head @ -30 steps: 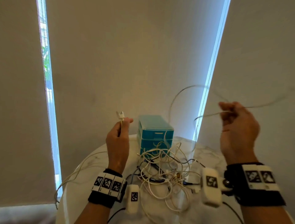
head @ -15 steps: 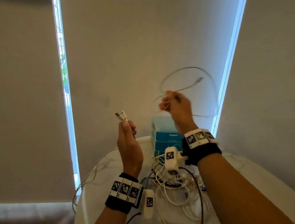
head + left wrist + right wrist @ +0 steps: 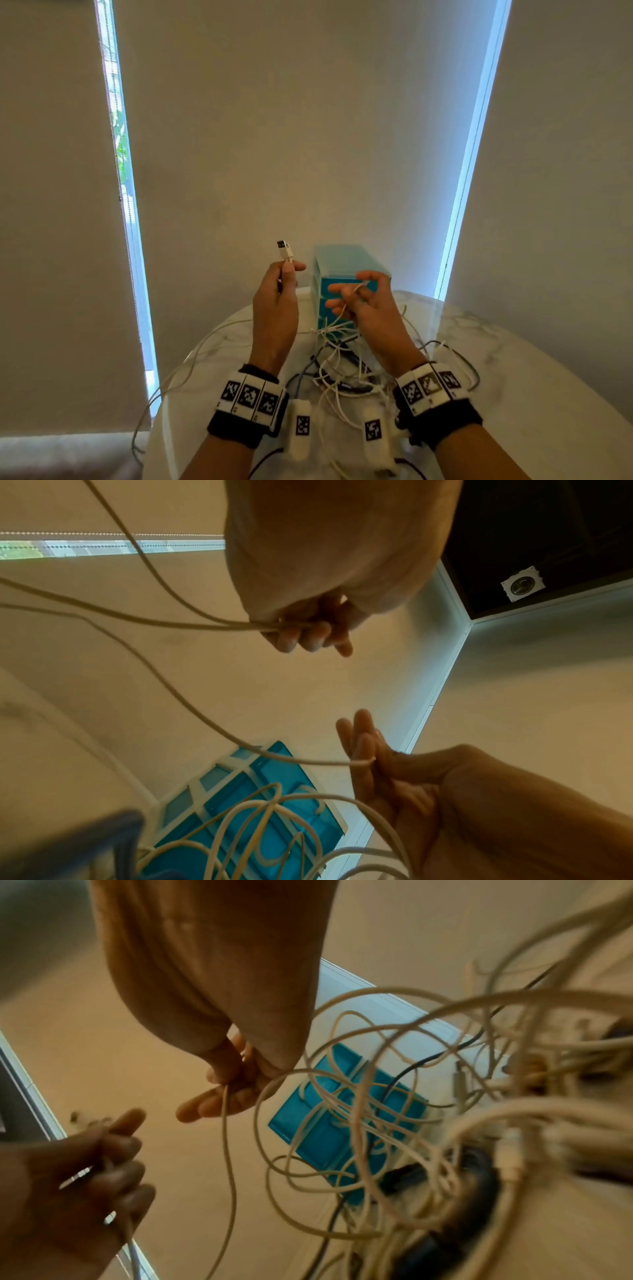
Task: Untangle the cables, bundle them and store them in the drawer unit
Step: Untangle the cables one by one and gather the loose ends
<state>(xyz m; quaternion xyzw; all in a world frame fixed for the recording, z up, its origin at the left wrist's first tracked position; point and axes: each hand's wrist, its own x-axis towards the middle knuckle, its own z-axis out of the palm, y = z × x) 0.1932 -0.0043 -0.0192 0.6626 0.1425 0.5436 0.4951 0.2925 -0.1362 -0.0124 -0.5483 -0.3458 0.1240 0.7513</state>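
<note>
While left hand (image 3: 275,301) pinches cable (image 3: 285,250); right hand (image 3: 368,303) too.

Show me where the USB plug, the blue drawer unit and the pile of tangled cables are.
USB plug (image 3: 285,249), head view, on its white body above the left hand's fingers.
Drawer unit (image 3: 346,260), head view, on its pale top.
Pile of tangled cables (image 3: 337,371), head view, on white loops between the wrists.

Dim, warm-tinted room lit by bright window slits (image 3: 118,164); wide-angle bending at edges, near cables (image 3: 514,1123) blurred.
</note>
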